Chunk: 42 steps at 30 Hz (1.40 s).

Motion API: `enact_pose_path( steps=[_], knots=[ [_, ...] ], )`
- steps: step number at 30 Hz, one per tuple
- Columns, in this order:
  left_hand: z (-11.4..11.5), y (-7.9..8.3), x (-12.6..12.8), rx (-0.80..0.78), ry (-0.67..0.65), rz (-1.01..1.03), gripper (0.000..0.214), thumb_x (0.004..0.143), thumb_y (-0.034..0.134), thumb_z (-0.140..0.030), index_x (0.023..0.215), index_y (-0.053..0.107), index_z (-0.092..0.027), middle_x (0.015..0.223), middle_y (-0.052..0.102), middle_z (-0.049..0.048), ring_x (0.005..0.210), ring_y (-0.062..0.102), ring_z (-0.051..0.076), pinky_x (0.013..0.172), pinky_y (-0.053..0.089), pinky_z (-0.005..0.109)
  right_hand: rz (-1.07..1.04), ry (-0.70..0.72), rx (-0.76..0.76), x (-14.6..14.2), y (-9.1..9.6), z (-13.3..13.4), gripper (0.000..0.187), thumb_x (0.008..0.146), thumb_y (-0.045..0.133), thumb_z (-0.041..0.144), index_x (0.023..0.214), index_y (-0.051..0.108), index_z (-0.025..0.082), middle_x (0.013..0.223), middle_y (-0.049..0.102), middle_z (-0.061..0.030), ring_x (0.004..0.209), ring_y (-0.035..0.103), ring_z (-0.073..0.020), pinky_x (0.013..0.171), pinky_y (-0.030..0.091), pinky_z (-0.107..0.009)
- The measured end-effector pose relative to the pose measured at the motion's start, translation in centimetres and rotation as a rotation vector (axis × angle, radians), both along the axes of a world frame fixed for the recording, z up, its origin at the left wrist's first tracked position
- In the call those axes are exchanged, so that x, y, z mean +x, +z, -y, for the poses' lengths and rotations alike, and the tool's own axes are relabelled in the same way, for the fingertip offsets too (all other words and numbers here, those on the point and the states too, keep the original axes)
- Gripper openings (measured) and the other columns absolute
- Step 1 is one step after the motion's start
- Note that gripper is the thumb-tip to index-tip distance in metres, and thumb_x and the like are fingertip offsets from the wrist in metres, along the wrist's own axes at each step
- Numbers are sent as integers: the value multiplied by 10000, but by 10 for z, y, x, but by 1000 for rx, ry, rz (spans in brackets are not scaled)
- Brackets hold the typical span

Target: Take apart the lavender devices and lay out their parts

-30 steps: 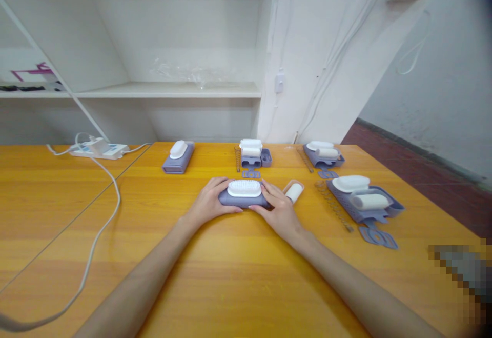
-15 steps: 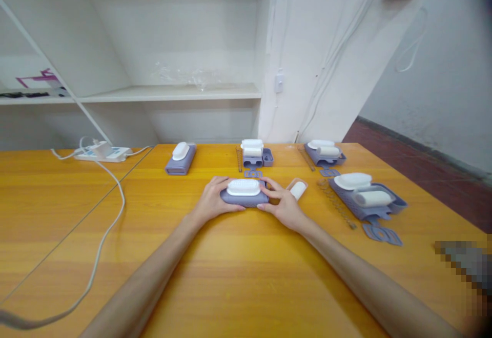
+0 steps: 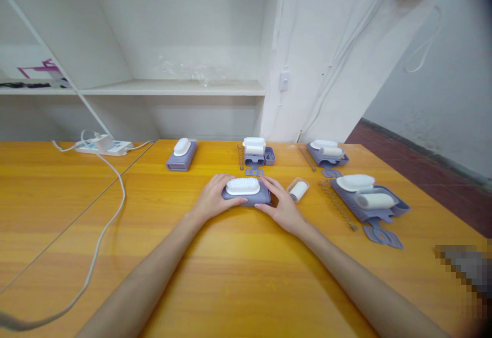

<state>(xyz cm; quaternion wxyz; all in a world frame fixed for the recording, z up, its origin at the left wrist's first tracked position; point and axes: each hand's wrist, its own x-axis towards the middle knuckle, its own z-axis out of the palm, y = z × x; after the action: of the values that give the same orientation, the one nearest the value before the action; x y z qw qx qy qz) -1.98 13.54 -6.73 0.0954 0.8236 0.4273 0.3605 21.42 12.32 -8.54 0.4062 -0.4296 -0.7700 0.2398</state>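
A purple-grey plastic case (image 3: 265, 194) lies lengthwise on the table in front of me, with a white oval brush (image 3: 243, 186) on its top, bristles up. My left hand (image 3: 217, 198) is wrapped round the case's left end, thumb along the near side. At the opposite end my right hand (image 3: 283, 205) grips it between thumb and fingers. Just beyond the right hand lies a white roller (image 3: 299, 190) in a clear cover. The underside of the case is hidden.
Similar case sets (image 3: 371, 199) with white rollers, springs (image 3: 340, 207) and flat grey pieces (image 3: 383, 236) lie to the right and behind. An assembled case (image 3: 182, 158) stands at the back left. A power strip (image 3: 103, 146) and its cable (image 3: 102, 240) occupy the left side.
The white brush sits slightly farther left on the case, and more of the case's right end shows. Both hands keep their hold. The view has shifted a little.
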Motion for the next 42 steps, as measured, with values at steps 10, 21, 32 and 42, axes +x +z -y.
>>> enact_pose_path(
  steps=[10, 21, 32, 42],
  knots=[
    [2, -2, 0, 46, 14, -4, 331, 816, 579, -426, 1067, 576, -211, 1047, 624, 62, 987, 560, 213, 888, 446, 358, 125, -20, 102, 1, -5, 3, 539, 784, 653, 337, 1293, 506, 235, 1380, 397, -92, 1266, 391, -233, 1073, 327, -424],
    [9, 2, 8, 162, -49, -104, 569, 738, 642, -511, 1181, 485, -191, 1101, 599, 101, 1040, 539, 260, 931, 423, 421, 540, -78, 286, -13, 11, 22, 749, 841, 528, 420, 1453, 208, 129, 1461, 290, -155, 1350, 228, -310, 1104, 196, -547],
    [12, -1, 16, 46, 75, 173, 316, 791, 619, -360, 1064, 567, -210, 996, 622, 54, 906, 575, 193, 808, 475, 341, 306, 38, 255, -6, 5, 14, 682, 845, 566, 336, 1443, 250, 247, 1456, 311, -102, 1346, 282, -272, 1093, 293, -495],
    [7, -2, 16, -109, 120, 311, 252, 747, 674, -343, 953, 628, -207, 919, 643, 28, 858, 596, 175, 775, 486, 310, 288, 9, 274, -4, -1, 9, 678, 803, 628, 397, 1398, 355, 222, 1383, 412, -124, 1273, 376, -295, 1061, 332, -503]
  ],
)
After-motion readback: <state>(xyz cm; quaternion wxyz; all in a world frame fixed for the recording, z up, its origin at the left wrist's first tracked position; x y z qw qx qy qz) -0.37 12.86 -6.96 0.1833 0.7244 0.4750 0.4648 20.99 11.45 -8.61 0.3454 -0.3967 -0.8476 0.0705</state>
